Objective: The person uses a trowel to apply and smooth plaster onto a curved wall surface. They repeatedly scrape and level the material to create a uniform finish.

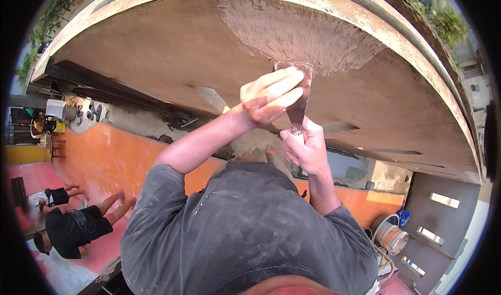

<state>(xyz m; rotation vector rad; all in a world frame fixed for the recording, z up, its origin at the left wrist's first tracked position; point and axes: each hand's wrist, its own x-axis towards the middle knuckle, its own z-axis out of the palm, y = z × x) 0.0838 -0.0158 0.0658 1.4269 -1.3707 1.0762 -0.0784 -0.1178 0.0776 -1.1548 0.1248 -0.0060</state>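
A putty knife (pixel 299 104) with a wide metal blade has its broad edge against a brown wall surface (pixel 172 39). My right hand (pixel 308 149) is closed round its handle, below the blade. The fingers of my left hand (pixel 271 97) stretch over the blade and press on its face; the left thumb is hidden. Just beyond the blade's edge, a lighter, rough smeared patch (pixel 297 31) spreads up to the curved rim of the wall.
The wall has several narrow slots (pixel 339 127). Below lies an orange floor (pixel 115 149). A person in dark clothes (pixel 78 227) and another person (pixel 49 197) are at lower left. A bucket (pixel 392 237) stands at lower right, beside a blue object (pixel 403 218).
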